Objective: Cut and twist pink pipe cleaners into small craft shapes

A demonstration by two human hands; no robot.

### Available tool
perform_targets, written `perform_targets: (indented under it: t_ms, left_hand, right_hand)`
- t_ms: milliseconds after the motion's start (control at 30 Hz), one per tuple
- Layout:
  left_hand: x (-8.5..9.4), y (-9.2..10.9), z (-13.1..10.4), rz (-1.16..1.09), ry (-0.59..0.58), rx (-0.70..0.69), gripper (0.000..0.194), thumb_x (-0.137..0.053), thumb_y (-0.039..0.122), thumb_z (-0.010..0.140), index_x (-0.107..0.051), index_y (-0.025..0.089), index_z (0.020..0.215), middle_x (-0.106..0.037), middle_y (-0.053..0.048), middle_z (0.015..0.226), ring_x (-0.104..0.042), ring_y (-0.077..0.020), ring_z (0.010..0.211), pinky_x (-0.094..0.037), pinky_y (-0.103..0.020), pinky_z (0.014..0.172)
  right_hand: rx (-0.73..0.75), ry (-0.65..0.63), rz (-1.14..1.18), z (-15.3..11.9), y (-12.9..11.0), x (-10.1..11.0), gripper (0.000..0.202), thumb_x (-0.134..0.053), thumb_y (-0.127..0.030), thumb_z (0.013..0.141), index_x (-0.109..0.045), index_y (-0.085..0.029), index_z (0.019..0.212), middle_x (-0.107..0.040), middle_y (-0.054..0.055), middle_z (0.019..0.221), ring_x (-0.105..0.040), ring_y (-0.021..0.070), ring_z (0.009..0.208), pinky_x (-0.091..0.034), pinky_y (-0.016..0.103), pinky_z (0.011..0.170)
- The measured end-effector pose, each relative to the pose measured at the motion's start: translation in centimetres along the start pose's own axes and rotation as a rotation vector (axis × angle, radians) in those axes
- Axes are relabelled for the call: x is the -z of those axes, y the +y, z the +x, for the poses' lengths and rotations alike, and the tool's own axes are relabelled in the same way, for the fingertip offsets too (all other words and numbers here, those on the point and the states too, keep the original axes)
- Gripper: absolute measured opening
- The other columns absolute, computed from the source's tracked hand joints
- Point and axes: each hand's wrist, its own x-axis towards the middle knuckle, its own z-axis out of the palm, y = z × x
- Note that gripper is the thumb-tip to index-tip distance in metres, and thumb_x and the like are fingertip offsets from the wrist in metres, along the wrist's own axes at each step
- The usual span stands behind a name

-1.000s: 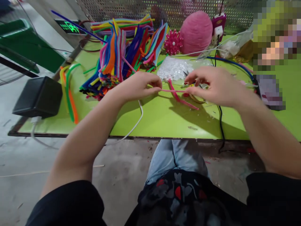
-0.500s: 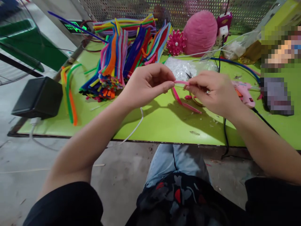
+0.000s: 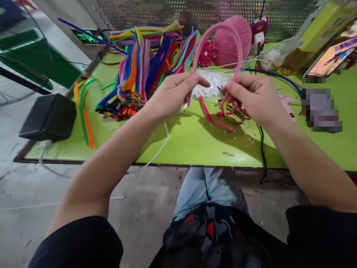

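I bend the pink fuzzy stem (image 3: 218,26) into a tall arch that rises above and beyond my fingers. To keep this curve smooth, I judge that a light, even pinch on both sides serves best, with my hands level and no sharp squeeze that might kink the core. A hard pull could flatten the bow, so I should ease the spacing gently.

My left hand (image 3: 171,95) closes on one side of the stem, a tip poking out below, while one finger reaches inward, apart from the pinch. My right hand (image 3: 255,96) clamps the other side between thumb and fingers; its lower end hangs beneath them. I cannot tell how firmly either grips.

Between and below my fingers, a loose pink strip (image 3: 223,125) lies on the green tabletop (image 3: 181,149). Just past them sits a bag of white bits (image 3: 213,83); beyond my left fingers, a bundle of coloured stems (image 3: 134,74).
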Motion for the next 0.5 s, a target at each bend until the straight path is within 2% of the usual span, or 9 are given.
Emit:
perform_targets:
  t_ms: [67, 167, 367, 433, 500]
  left_hand:
    - [-1.6, 0.7, 0.1, -0.209, 0.021, 0.105, 0.036, -0.047, 0.027, 0.112, -0.077, 0.018, 0.094, -0.034, 0.004, 0.059, -0.035, -0.0082, 0.05, -0.028, -0.025, 0.053]
    - [-2.8, 1.0, 0.1, -0.336, 0.01, 0.118, 0.033, -0.051, 0.02, 0.109, -0.069, 0.015, 0.082, -0.043, 0.004, 0.061, -0.039, -0.0047, 0.05, -0.032, -0.019, 0.052]
    - [-3.3, -0.2, -0.7, -0.258, -0.039, 0.06, 0.034, -0.06, 0.016, 0.103, -0.062, 0.015, 0.069, -0.05, 0.004, 0.061, -0.045, -0.0045, 0.053, -0.037, -0.017, 0.054]
    - [-3.5, -0.4, -0.8, -0.222, -0.042, 0.03, 0.04, -0.061, 0.017, 0.103, -0.057, 0.015, 0.063, -0.053, 0.003, 0.062, -0.046, -0.0047, 0.054, -0.039, -0.018, 0.055]
    - [-3.6, -0.4, -0.9, -0.193, -0.031, 0.013, 0.038, -0.062, 0.017, 0.103, -0.059, 0.015, 0.064, -0.059, 0.002, 0.067, -0.051, -0.0055, 0.057, -0.041, -0.019, 0.058]
  right_hand:
    - [-0.031, -0.071, 0.039, -0.3, -0.1, -1.0, 0.024, -0.071, -0.027, 0.1, -0.076, -0.017, 0.078, -0.068, 0.0, 0.067, -0.052, 0.007, 0.052, -0.041, 0.021, 0.05]
    - [-0.051, -0.099, 0.061, -0.6, -0.2, -1.4, 0.025, -0.072, -0.03, 0.1, -0.076, -0.018, 0.078, -0.071, -0.001, 0.071, -0.057, 0.0075, 0.056, -0.046, 0.02, 0.054]
    - [-0.029, -0.119, 0.009, -1.0, 0.1, -1.3, 0.024, -0.078, -0.038, 0.096, -0.076, -0.019, 0.082, -0.074, 0.001, 0.076, -0.066, 0.011, 0.066, -0.052, 0.021, 0.058]
    - [-0.045, -0.142, 0.015, -1.1, 0.2, -1.5, 0.021, -0.08, -0.036, 0.094, -0.077, -0.018, 0.083, -0.075, 0.002, 0.076, -0.066, 0.0114, 0.065, -0.053, 0.021, 0.057]
    - [-0.079, -0.152, 0.052, -1.1, 0.2, -1.7, 0.018, -0.082, -0.032, 0.091, -0.077, -0.017, 0.083, -0.075, 0.002, 0.076, -0.066, 0.0117, 0.064, -0.054, 0.022, 0.057]
